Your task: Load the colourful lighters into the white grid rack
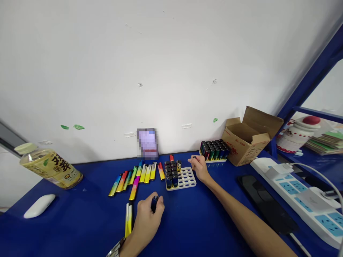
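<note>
Lighters [171, 173] upright across the white rack's [187, 181] far rows, near holes unfilled; left hand [146, 223] clasping a dark lighter [154, 203], right hand [198, 167] pinching something small [194, 157].

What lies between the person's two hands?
In the head view, a white perforated tray holding upright dark lighters sits between the left hand and right hand.

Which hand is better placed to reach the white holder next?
Probably the right hand. It is right beside the white holder. The left hand sits farther back, nearer the front of the table, and is gripping a dark lighter.
</note>
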`<move>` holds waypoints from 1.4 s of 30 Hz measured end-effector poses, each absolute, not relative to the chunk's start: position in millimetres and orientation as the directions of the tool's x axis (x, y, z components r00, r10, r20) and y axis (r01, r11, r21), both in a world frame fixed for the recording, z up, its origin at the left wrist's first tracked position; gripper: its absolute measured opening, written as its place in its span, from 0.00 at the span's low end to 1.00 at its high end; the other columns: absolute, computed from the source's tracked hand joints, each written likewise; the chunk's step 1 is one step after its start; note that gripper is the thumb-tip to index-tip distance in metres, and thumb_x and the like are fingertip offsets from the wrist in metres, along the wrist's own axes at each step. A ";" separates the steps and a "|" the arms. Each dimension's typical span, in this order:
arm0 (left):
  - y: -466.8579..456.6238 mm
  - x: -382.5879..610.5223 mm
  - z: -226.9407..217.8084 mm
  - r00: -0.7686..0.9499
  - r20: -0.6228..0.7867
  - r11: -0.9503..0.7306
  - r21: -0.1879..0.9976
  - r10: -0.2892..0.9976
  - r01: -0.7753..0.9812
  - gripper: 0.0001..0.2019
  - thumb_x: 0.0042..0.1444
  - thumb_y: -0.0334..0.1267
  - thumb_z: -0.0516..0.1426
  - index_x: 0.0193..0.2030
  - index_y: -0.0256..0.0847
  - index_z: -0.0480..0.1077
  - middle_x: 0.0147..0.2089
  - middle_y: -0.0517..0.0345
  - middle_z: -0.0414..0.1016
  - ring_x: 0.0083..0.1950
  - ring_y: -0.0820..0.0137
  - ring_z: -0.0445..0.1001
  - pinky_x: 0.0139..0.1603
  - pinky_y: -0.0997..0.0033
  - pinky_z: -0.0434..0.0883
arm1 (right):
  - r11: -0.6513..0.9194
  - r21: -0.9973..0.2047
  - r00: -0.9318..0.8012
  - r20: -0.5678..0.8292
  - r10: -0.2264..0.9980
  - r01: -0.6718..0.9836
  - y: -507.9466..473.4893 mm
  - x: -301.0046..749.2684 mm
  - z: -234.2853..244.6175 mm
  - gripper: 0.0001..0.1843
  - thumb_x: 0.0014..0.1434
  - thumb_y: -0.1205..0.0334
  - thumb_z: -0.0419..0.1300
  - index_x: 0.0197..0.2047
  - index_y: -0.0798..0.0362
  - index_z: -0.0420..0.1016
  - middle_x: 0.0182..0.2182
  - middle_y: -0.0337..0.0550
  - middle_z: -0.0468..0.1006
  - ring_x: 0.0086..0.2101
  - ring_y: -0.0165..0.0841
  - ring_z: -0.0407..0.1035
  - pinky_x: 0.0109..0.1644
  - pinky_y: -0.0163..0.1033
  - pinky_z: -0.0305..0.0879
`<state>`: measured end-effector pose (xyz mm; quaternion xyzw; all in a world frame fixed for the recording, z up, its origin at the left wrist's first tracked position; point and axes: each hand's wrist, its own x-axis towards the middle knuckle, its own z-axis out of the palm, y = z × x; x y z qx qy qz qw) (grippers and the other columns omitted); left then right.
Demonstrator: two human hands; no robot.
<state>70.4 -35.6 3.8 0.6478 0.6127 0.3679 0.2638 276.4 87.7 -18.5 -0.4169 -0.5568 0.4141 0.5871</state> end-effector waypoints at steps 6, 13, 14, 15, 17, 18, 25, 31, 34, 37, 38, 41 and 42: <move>-34.4 72.9 7.4 -0.042 0.137 -0.085 0.797 0.990 0.598 0.20 0.55 0.53 0.46 0.19 0.44 0.49 0.17 0.69 0.45 0.18 0.78 0.50 0.18 0.76 0.51 | 0.315 -0.949 0.023 0.315 0.949 0.010 86.0 276.8 -16.4 0.22 0.52 0.57 0.57 0.14 0.50 0.52 0.13 0.30 0.49 0.17 0.24 0.43 0.21 0.34 0.41; -34.9 72.8 5.5 -0.052 0.153 -0.091 0.791 0.987 0.604 0.21 0.55 0.55 0.47 0.19 0.44 0.50 0.17 0.70 0.45 0.18 0.78 0.49 0.19 0.75 0.51 | 0.386 -0.911 0.059 0.397 0.916 0.143 81.8 277.4 -5.2 0.18 0.53 0.53 0.63 0.32 0.48 0.55 0.16 0.24 0.49 0.18 0.25 0.46 0.23 0.32 0.44; -35.0 72.5 4.8 -0.052 0.154 -0.091 0.791 0.987 0.605 0.21 0.55 0.55 0.47 0.19 0.44 0.50 0.17 0.70 0.45 0.18 0.78 0.49 0.19 0.75 0.50 | 0.399 -0.903 0.047 0.410 0.911 0.157 81.9 277.3 -4.4 0.18 0.54 0.53 0.62 0.32 0.48 0.54 0.16 0.24 0.49 0.18 0.25 0.46 0.23 0.32 0.44; -35.1 72.2 4.1 -0.050 0.153 -0.092 0.791 0.987 0.605 0.21 0.55 0.55 0.47 0.19 0.44 0.50 0.17 0.70 0.45 0.18 0.78 0.49 0.19 0.76 0.50 | 0.414 -0.893 0.032 0.425 0.904 0.179 81.9 277.1 -3.5 0.17 0.54 0.53 0.62 0.32 0.48 0.54 0.16 0.24 0.49 0.18 0.25 0.46 0.23 0.33 0.45; -35.1 71.9 3.0 -0.049 0.153 -0.093 0.792 0.987 0.604 0.21 0.56 0.55 0.47 0.19 0.44 0.50 0.17 0.70 0.45 0.18 0.78 0.49 0.19 0.76 0.50 | 0.448 -0.864 -0.007 0.459 0.889 0.231 81.4 276.7 -0.5 0.16 0.56 0.53 0.61 0.30 0.48 0.57 0.16 0.26 0.51 0.18 0.26 0.48 0.23 0.33 0.47; -35.1 71.9 2.6 -0.048 0.151 -0.092 0.793 0.987 0.603 0.22 0.56 0.55 0.47 0.19 0.44 0.50 0.17 0.70 0.46 0.18 0.78 0.49 0.19 0.76 0.50 | 0.473 -0.842 -0.029 0.482 0.875 0.259 80.9 276.5 2.0 0.14 0.57 0.52 0.60 0.30 0.49 0.59 0.17 0.27 0.53 0.19 0.26 0.50 0.24 0.33 0.49; -35.5 71.6 1.9 -0.043 0.145 -0.090 0.790 0.988 0.606 0.22 0.56 0.55 0.48 0.19 0.43 0.51 0.17 0.70 0.46 0.18 0.78 0.49 0.19 0.75 0.50 | 0.626 -0.723 -0.152 0.611 0.777 0.292 80.7 282.6 20.8 0.18 0.64 0.52 0.51 0.32 0.52 0.78 0.26 0.43 0.71 0.29 0.34 0.65 0.36 0.39 0.63; -34.8 71.9 2.4 -0.033 0.126 -0.081 0.799 0.992 0.596 0.22 0.55 0.56 0.48 0.19 0.44 0.51 0.16 0.70 0.44 0.17 0.78 0.49 0.18 0.75 0.49 | 0.367 -0.929 -0.346 0.327 0.879 0.053 81.2 286.8 13.9 0.17 0.57 0.49 0.58 0.30 0.54 0.77 0.14 0.36 0.70 0.14 0.32 0.66 0.18 0.34 0.57; -34.7 72.5 3.1 -0.032 0.107 -0.068 0.805 0.994 0.589 0.22 0.55 0.57 0.48 0.19 0.44 0.51 0.16 0.70 0.45 0.17 0.77 0.49 0.18 0.75 0.49 | 0.465 -0.879 -0.220 0.434 0.873 0.110 80.3 284.2 11.8 0.11 0.54 0.54 0.62 0.30 0.53 0.79 0.18 0.38 0.75 0.17 0.34 0.70 0.21 0.36 0.63; -35.1 73.0 3.9 -0.031 0.100 -0.063 0.807 0.994 0.587 0.22 0.55 0.57 0.48 0.19 0.44 0.51 0.17 0.70 0.44 0.17 0.78 0.48 0.18 0.75 0.49 | 0.564 -0.806 -0.146 0.546 0.825 0.176 79.9 282.8 11.9 0.07 0.53 0.58 0.63 0.30 0.52 0.80 0.22 0.41 0.79 0.21 0.35 0.72 0.26 0.37 0.66; -35.2 73.1 4.1 -0.031 0.098 -0.061 0.807 0.995 0.588 0.22 0.55 0.57 0.48 0.19 0.44 0.51 0.17 0.70 0.44 0.17 0.78 0.48 0.18 0.75 0.49 | 0.585 -0.789 -0.153 0.565 0.811 0.187 79.6 282.7 12.2 0.07 0.53 0.59 0.63 0.31 0.51 0.80 0.23 0.42 0.79 0.22 0.34 0.72 0.26 0.38 0.67; -35.4 73.5 5.2 -0.034 0.095 -0.057 0.801 0.995 0.596 0.22 0.54 0.57 0.48 0.19 0.44 0.51 0.16 0.70 0.44 0.17 0.78 0.48 0.18 0.75 0.48 | 0.634 -0.735 -0.209 0.598 0.774 0.240 77.6 282.1 14.5 0.06 0.54 0.59 0.63 0.32 0.51 0.79 0.21 0.40 0.76 0.21 0.32 0.68 0.27 0.37 0.65; -35.4 73.6 5.7 -0.033 0.091 -0.054 0.800 0.995 0.598 0.22 0.54 0.58 0.48 0.19 0.44 0.51 0.16 0.70 0.44 0.17 0.78 0.48 0.18 0.75 0.48 | 0.649 -0.714 -0.231 0.606 0.761 0.264 76.7 281.7 16.0 0.06 0.54 0.60 0.62 0.32 0.51 0.79 0.21 0.40 0.75 0.21 0.32 0.67 0.27 0.37 0.64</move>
